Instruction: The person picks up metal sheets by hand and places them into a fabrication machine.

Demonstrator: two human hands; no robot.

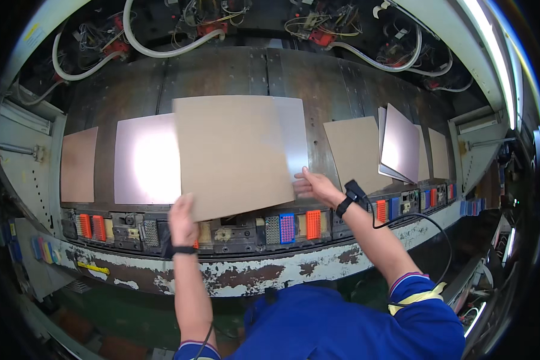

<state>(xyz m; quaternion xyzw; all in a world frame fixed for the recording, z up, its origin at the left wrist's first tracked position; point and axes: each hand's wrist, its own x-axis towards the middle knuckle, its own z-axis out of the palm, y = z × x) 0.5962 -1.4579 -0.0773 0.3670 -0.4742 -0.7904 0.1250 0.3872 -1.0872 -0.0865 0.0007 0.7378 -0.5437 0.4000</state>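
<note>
Firmly closed grips of both hands on brown sheet.

Two yellow stickers, no packages or screens

A narrow yellow sticker lies slantwise on the machine's chipped white front edge, below and to the left of the left hand where it grips the brown sheet. A smaller yellowish label sits on the pale curved frame, far up and to the left of both hands. Its print is too small to make out.
</note>
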